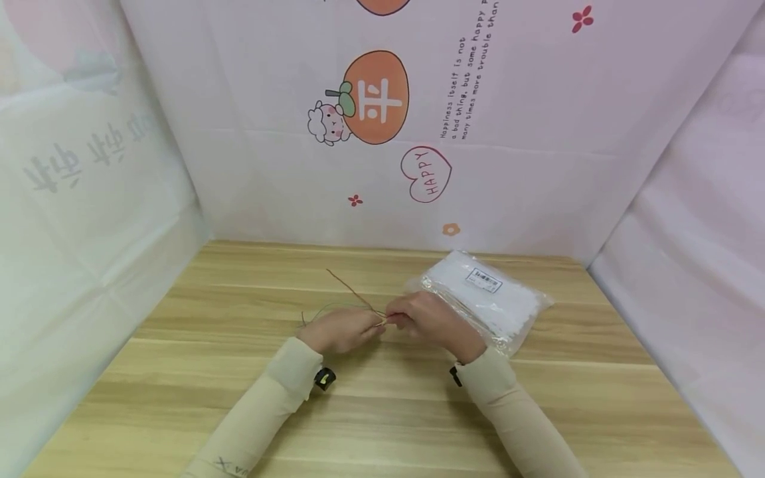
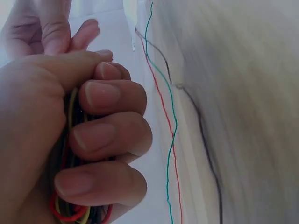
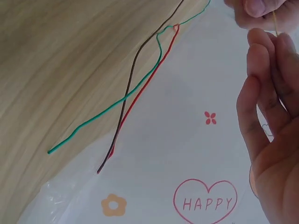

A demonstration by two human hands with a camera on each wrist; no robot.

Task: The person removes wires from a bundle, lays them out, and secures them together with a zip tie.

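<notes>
My left hand (image 1: 346,330) grips a folded bundle of thin coloured wires (image 2: 77,205), with red, yellow and dark strands showing under its curled fingers. Close against it, fingertips nearly meeting, is my right hand (image 1: 433,322). A thin yellow wire (image 3: 275,22) runs between the two hands; my right thumb and forefinger pinch its end. Loose lengths of green wire (image 3: 100,112), red wire (image 3: 145,88) and dark brown wire (image 3: 131,70) trail past the hands and cross one another. Most of the bundle is hidden inside the left palm.
Behind and beside my right hand lies a clear plastic bag (image 1: 520,309) of white contents, with a barcode label (image 1: 484,280). Under everything is a wood-grain table (image 1: 388,425). A printed white cloth (image 1: 269,166) rises at its back edge, with pale cloth along both sides.
</notes>
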